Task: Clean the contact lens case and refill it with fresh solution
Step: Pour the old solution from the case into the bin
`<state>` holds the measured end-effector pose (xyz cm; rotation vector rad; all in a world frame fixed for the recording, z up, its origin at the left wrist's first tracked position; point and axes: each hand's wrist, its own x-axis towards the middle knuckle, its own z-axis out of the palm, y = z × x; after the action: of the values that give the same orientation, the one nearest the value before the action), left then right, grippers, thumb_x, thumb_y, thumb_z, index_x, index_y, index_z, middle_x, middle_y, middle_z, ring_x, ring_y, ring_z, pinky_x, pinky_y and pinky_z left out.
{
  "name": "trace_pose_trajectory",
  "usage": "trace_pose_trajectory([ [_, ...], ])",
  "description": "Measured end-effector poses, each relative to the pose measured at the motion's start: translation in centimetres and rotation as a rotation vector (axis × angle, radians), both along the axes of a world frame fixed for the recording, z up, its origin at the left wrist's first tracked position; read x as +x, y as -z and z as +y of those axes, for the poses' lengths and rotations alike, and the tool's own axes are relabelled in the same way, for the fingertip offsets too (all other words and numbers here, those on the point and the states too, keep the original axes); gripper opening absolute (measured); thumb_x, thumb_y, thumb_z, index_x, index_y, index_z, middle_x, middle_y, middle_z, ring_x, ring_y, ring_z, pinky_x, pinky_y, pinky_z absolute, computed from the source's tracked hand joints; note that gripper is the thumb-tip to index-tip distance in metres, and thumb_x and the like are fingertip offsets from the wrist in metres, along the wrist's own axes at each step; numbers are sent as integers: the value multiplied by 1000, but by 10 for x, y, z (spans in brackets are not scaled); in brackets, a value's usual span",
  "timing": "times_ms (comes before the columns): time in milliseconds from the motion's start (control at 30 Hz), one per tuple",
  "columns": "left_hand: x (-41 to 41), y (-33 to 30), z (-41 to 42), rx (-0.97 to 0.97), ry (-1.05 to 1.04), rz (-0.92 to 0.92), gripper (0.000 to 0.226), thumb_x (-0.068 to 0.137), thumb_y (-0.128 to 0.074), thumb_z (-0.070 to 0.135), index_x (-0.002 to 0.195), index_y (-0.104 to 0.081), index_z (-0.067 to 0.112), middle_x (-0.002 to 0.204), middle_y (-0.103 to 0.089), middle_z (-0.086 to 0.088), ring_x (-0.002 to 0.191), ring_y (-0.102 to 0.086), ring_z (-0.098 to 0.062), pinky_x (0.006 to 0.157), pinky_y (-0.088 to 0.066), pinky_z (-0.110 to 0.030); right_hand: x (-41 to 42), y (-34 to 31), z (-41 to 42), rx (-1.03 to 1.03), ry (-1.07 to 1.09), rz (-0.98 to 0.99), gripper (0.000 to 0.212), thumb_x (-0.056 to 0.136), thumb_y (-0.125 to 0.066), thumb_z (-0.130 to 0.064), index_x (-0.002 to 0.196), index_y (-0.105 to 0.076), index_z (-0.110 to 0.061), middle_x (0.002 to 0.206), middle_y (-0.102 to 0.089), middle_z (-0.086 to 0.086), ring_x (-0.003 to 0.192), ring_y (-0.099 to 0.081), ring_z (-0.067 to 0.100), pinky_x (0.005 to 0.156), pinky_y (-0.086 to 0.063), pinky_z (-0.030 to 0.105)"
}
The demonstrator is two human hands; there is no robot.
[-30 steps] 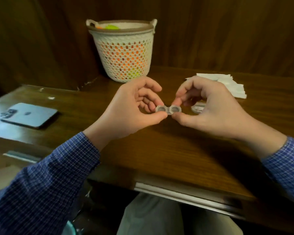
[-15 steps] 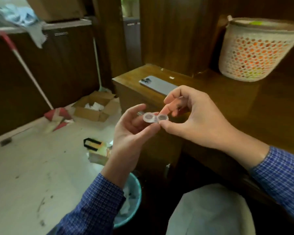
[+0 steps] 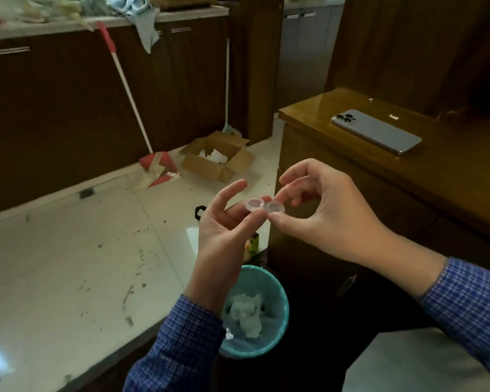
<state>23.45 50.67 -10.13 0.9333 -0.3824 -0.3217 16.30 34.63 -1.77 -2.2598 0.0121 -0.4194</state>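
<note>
A small clear contact lens case with two round open wells is held in the air to the left of the wooden table, above the floor. My left hand pinches its left well between thumb and fingers. My right hand pinches the right well with thumb and forefinger. The caps and the solution bottle are out of view. A teal waste bin with crumpled white tissue inside stands on the floor straight below the hands.
A grey phone lies face down on the wooden table at right. On the floor lie an open cardboard box and a red-and-white mop leaning on dark cabinets. My lap is at the lower right.
Both hands carried the case from over the table to the left, beyond its edge, and above the waste bin. The view swung left and down; the basket and tissues left the frame.
</note>
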Motion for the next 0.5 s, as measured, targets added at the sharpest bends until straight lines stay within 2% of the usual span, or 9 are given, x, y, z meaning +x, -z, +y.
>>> trace_pose_trajectory([
  [167,14,6,23,138,-63,-91,58,81,-84,11,133,-59,11,110,-78,-17,103,-76,-32,86,-60,-35,10,13,9,21,-66,9,51,73,-76,-55,114,-57,-33,95,-73,-20,94,-67,-3,83,-52,14],
  [233,21,6,31,269,-83,-183,60,81,-85,8,133,-54,8,108,-79,-15,101,-77,-31,85,-62,-37,15,22,2,41,-58,26,44,80,-72,-51,116,-56,-31,98,-73,-17,95,-67,-2,84,-53,17],
  [333,36,9,32,596,-81,-370,59,78,-86,4,127,-54,8,100,-80,-8,93,-79,-20,82,-63,-30,21,42,-17,97,-11,55,27,93,-68,-33,116,-57,-29,97,-73,-10,93,-68,1,78,-54,15],
  [400,49,16,24,823,-43,-526,45,76,-87,1,114,-62,6,93,-78,-5,85,-78,-13,78,-63,-25,23,56,-29,99,25,74,22,95,-65,-32,115,-56,-30,93,-73,-7,91,-67,2,73,-51,8],
  [500,69,35,1,1120,106,-756,27,79,-85,1,97,-68,11,86,-71,4,82,-75,-15,70,-59,-21,24,75,-42,80,62,127,22,94,-63,-36,114,-55,-33,90,-72,-8,88,-66,0,66,-50,8],
])
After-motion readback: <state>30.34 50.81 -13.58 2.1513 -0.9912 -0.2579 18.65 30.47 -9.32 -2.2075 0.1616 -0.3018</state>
